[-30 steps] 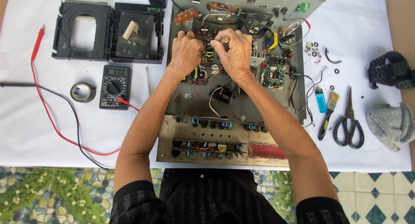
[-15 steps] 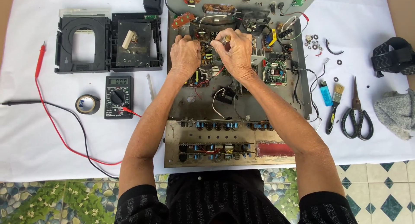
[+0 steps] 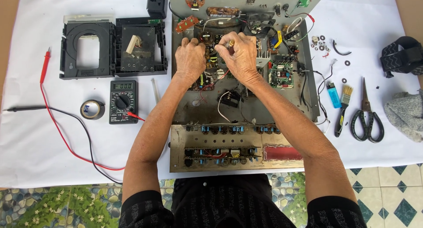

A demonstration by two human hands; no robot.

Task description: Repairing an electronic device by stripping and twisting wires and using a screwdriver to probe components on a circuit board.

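Left hand (image 3: 190,57): it rests palm down on the circuit board (image 3: 210,63) inside the open metal case (image 3: 246,100); the fingers are curled onto the parts, but I cannot tell if the grip holds anything.
Right hand (image 3: 240,56): the grip is clenched, thumb and first finger pinch a small shiny metal part (image 3: 229,43), just above the board.
Position of the part: it is at the fingertips of the right hand, just beside the left hand's fingertips, over the upper middle of the case.
Case: it lies flat in the centre, its lid stands open at the far side, the front panel (image 3: 235,148) with a red window is near the person's body.
Surface: a white cloth (image 3: 31,140) covers the desk; at the near edge a patterned tile floor (image 3: 387,188) is visible.
Left of the case: one multimeter (image 3: 123,101) with one red probe (image 3: 45,66) and one black probe (image 3: 26,108), one roll of black tape (image 3: 92,109), two black plastic frames (image 3: 114,46) side by side.
Right of the case: one blue lighter (image 3: 333,95), one small brush (image 3: 342,110), one pair of scissors (image 3: 366,113), one grey cloth (image 3: 405,113), one black strap (image 3: 403,56), several small washers (image 3: 321,42); they are too small to count.
Hands in view: two, both of the same person.
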